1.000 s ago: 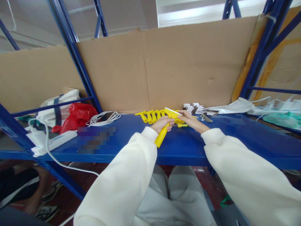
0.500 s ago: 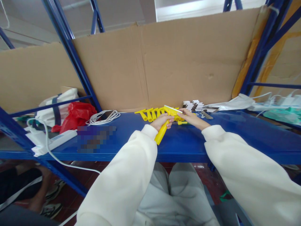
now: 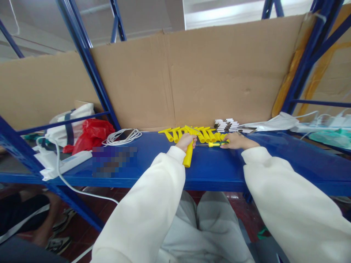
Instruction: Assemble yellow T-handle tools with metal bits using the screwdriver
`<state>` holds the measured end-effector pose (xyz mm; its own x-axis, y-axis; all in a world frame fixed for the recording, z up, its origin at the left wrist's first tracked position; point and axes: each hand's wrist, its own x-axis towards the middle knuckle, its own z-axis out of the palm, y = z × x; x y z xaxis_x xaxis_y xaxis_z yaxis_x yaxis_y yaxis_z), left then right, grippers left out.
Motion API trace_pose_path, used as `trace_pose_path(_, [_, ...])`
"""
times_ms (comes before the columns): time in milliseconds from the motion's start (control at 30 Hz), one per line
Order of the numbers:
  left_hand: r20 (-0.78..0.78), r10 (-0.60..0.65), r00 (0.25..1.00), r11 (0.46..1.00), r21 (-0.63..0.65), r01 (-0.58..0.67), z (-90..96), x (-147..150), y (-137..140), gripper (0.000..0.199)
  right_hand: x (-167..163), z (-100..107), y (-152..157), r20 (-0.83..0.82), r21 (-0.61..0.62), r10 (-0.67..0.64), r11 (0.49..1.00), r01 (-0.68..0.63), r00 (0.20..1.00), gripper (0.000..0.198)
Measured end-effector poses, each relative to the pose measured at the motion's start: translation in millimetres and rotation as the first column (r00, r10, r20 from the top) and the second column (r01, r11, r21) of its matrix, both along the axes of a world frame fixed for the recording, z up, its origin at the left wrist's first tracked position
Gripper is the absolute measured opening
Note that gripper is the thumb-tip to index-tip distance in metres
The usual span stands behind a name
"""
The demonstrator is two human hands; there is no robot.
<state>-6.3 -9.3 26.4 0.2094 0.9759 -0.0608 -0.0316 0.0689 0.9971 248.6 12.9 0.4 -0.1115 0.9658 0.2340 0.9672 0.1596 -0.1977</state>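
Observation:
My left hand is closed around the handle of a yellow T-shaped scraper, which points its wide head away from me and its round butt end towards me. To the right, my right hand has its fingers closed at the end of a screwdriver with a yellow and green handle. The screwdriver's thin shaft points left, low over the blue shelf. Behind both hands, several more yellow scrapers lie in a row along the cardboard.
Stacked white and dark pieces sit behind my right hand, beside a white bag. Left stand a coiled white cable, a red plastic bag and a power strip. Blue uprights and a cardboard wall bound the shelf.
My right hand has left the scraper's head and moved right and down to the screwdriver. My left hand still holds the scraper, now turned more upright in view.

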Motion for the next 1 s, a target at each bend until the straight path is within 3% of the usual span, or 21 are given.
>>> trace_pose_path(200, [-0.014,-0.004,1.0,1.0,0.028,0.004,-1.8,-0.4,1.4,0.028,0.1,6.4,-5.5,-0.131,-0.047,0.102,0.993,-0.109,0.986,0.015])
trace_pose_path(367, [-0.032,-0.01,0.999,1.0,0.025,0.011,-2.2,-0.9,2.4,0.031,-10.3,10.3,-7.4,-0.502,0.043,0.263,0.959,-0.28,0.824,0.026])
trace_pose_path(567, [-0.053,-0.001,0.999,1.0,0.025,0.003,-2.2,-1.0,1.5,0.031,-22.0,13.5,-3.8,-0.706,0.274,0.257,0.958,-0.08,0.66,0.044])
trace_pose_path(700, [-0.101,-0.002,0.995,1.0,0.006,0.003,-2.4,-1.2,0.3,0.027,-22.8,17.0,-5.7,-0.793,0.397,0.314,0.916,0.052,0.522,0.049])
trace_pose_path(833, [-0.149,-0.02,0.989,1.0,-0.022,0.016,-1.1,-1.2,-1.9,0.026,-25.4,19.6,-9.0,-0.825,0.453,0.391,0.889,0.064,0.409,0.05])
trace_pose_path(1000, [-0.189,-0.04,0.981,0.998,-0.046,0.032,1.0,-0.3,-4.4,0.026,-30.0,19.5,-9.6,-0.843,0.424,0.387,0.906,0.018,0.375,0.048])
